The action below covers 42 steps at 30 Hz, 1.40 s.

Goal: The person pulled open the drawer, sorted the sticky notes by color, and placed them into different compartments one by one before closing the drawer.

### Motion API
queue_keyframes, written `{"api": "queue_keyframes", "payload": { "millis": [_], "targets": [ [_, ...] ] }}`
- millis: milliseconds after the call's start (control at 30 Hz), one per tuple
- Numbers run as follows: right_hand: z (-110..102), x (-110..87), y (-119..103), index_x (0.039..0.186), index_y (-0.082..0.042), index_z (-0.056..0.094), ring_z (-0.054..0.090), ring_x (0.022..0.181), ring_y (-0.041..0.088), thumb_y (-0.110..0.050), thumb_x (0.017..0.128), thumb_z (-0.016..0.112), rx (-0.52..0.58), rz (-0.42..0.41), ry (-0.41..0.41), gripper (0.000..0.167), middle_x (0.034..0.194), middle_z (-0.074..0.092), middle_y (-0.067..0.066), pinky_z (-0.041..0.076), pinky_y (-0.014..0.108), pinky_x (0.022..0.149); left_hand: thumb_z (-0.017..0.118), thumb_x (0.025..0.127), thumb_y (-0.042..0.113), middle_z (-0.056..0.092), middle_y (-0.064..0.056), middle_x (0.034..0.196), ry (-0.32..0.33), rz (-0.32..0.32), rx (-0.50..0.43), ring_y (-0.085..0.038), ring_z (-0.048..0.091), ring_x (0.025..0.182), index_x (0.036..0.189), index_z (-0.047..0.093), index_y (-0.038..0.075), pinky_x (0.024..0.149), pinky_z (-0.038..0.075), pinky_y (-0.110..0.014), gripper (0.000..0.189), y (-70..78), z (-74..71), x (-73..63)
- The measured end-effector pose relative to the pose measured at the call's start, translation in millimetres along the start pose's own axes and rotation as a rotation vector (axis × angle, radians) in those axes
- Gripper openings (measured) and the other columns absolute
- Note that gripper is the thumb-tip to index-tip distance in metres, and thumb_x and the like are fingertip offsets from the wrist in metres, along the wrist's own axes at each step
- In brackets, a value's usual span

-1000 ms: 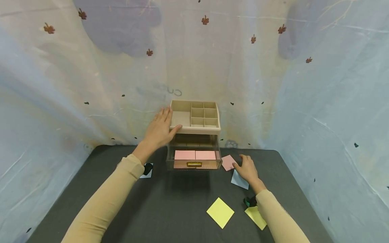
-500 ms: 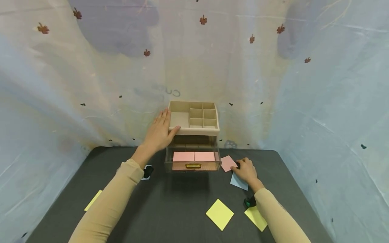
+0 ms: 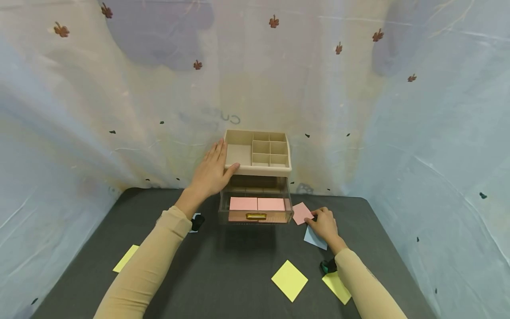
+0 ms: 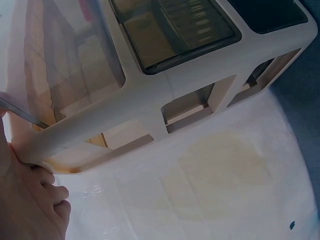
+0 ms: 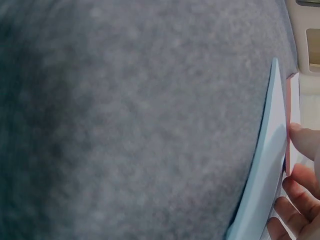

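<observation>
3 pink pads (image 3: 303, 213), 3 yellow pads (image 3: 289, 281), 2 blue pads (image 3: 315, 239) | drawer organizer's (image 3: 260, 170) right: our right hand (image 3: 324, 223) pinches one pink pad | left: our left hand (image 3: 210, 173), fingers straight

obstacle: pulled-out drawer (image 3: 272, 217) jutting forward | room: tabletop (image 3: 231, 274) before it | tight: pink pad (image 3: 301, 213) between drawer and blue pad (image 3: 313, 240)

a square pink pad (image 3: 302, 213) lies just right of the cream organizer (image 3: 259, 171) (its clear, gold-handled drawer (image 3: 224, 216) pulled out).
</observation>
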State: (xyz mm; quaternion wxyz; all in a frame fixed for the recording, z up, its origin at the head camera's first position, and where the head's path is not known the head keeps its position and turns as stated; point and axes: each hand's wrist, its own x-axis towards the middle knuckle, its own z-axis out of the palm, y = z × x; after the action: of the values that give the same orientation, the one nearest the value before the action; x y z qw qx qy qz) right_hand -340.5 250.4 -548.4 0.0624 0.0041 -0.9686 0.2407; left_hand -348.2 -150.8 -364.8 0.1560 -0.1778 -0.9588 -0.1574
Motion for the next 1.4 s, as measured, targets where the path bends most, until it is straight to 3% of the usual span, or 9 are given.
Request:
{"api": "queue_keyframes", "payload": {
  "millis": [200, 500, 867, 1233, 1400],
  "targets": [
    [0.6, 0.6, -0.2, 0.123, 0.007, 0.07, 0.052, 0.125, 0.048, -0.026, 0.093, 0.08, 0.038, 0.003, 0.023, 0.046, 0.132, 0.057, 0.031, 0.042, 0.065, 0.105, 0.027, 0.109, 0.062, 0.001, -0.019, 0.174, -0.011, -0.006, 0.009, -0.037, 0.005, 0.16, 0.166, 0.0, 0.0, 0.129, 0.012, -0.052, 0.088, 0.1, 1.0, 0.2],
    [1.6, -1.4, -1.1, 0.124, 0.003, 0.068, 0.066, 0.104, 0.038, -0.024, 0.091, 0.082, 0.094, -0.018, 0.094, 0.045, 0.114, 0.069, 0.022, 0.053, 0.057, 0.091, 0.028, 0.109, 0.063, -0.003, -0.017, 0.174, -0.016, -0.004, -0.005, -0.038, 0.004, 0.16, 0.166, 0.0, 0.0, 0.129, 0.013, -0.053, 0.09, 0.0, 1.3, 0.1],
    [-1.2, -4.5, -18.2, 0.123, 0.001, 0.069, 0.073, 0.091, 0.032, -0.007, 0.096, 0.074, 0.286, -0.105, 0.22, 0.029, 0.101, 0.075, 0.018, 0.06, 0.05, 0.08, 0.029, 0.11, 0.061, -0.004, -0.017, 0.174, -0.016, -0.011, -0.007, -0.037, 0.004, 0.16, 0.165, 0.001, -0.001, 0.129, 0.012, -0.053, 0.088, 2.8, -1.5, -1.0],
    [-2.0, -7.6, -23.5, 0.12, -0.002, 0.075, 0.076, 0.092, 0.033, -0.001, 0.098, 0.071, 0.395, -0.102, 0.31, 0.023, 0.104, 0.076, 0.018, 0.062, 0.042, 0.073, 0.03, 0.11, 0.059, -0.001, -0.019, 0.174, -0.012, -0.011, -0.01, -0.039, 0.005, 0.16, 0.165, 0.002, -0.002, 0.128, 0.012, -0.055, 0.087, 3.7, -1.7, -1.5],
    [-2.4, -8.9, -23.7, 0.118, -0.003, 0.077, 0.077, 0.089, 0.033, -0.001, 0.097, 0.072, 0.427, -0.109, 0.339, 0.022, 0.102, 0.076, 0.018, 0.06, 0.031, 0.066, 0.028, 0.11, 0.06, -0.002, -0.019, 0.174, -0.011, -0.008, -0.01, -0.039, 0.005, 0.16, 0.165, 0.001, -0.002, 0.128, 0.012, -0.055, 0.087, 3.1, -1.5, -1.8]
  ]
}}
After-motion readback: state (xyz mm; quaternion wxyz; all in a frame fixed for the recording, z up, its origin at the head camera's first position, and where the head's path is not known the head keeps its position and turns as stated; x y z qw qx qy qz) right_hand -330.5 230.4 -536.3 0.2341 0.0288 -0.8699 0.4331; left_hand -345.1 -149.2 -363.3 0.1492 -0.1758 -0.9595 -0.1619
